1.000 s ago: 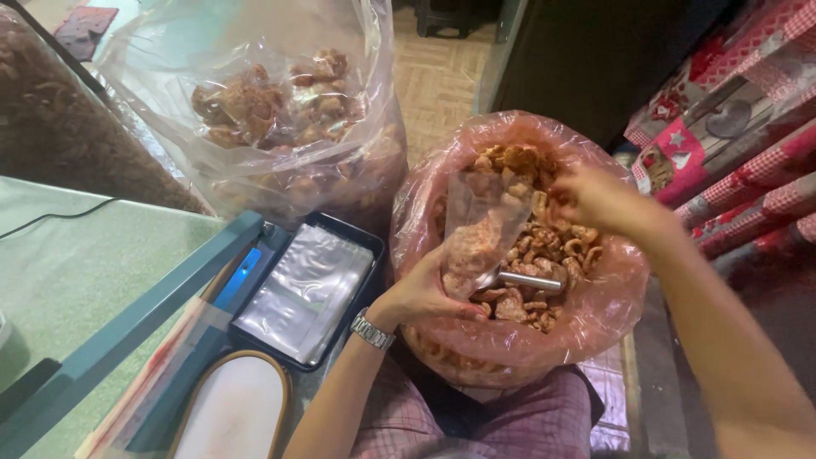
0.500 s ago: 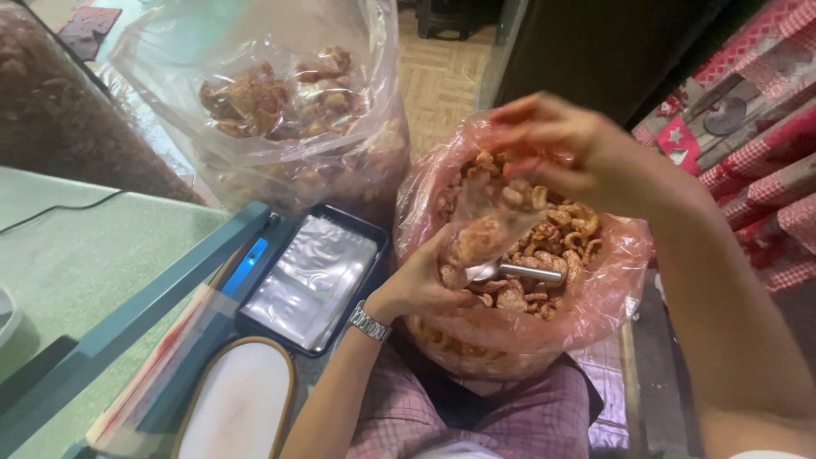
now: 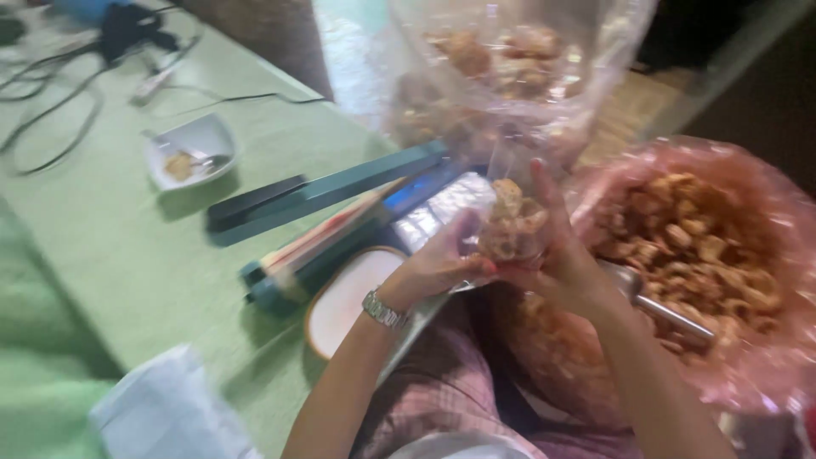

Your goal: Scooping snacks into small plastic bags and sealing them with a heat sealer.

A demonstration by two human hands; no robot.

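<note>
Nearest the camera, over a lap in pink checked cloth (image 3: 442,399), both hands meet around a small clear plastic bag of puffed golden-brown fried snacks (image 3: 512,228). The left hand (image 3: 438,265), with a silver wristwatch (image 3: 384,310) on its wrist, closes on the bag from the side and below, seemingly to carry its weight; the right hand (image 3: 557,255) grips it from the other side with fingers raised along it, which likely keeps the mouth upright so nothing spills. Just right of the hands, a metal scoop handle (image 3: 659,306) lies in a large pink plastic sack of the same fried pieces (image 3: 705,246), within easy reach. Left of the hands, on the pale green surface (image 3: 110,255), sit an oval white tray with a tan rim (image 3: 344,297), a teal bar-shaped heat sealer (image 3: 331,191) and a stack of flat empty clear bags (image 3: 438,212). Farther off stand a small white dish with crumbs (image 3: 189,151), some dark cables (image 3: 59,93), and a big clear sack of snacks (image 3: 501,68). Motion blur softens everything.
</note>
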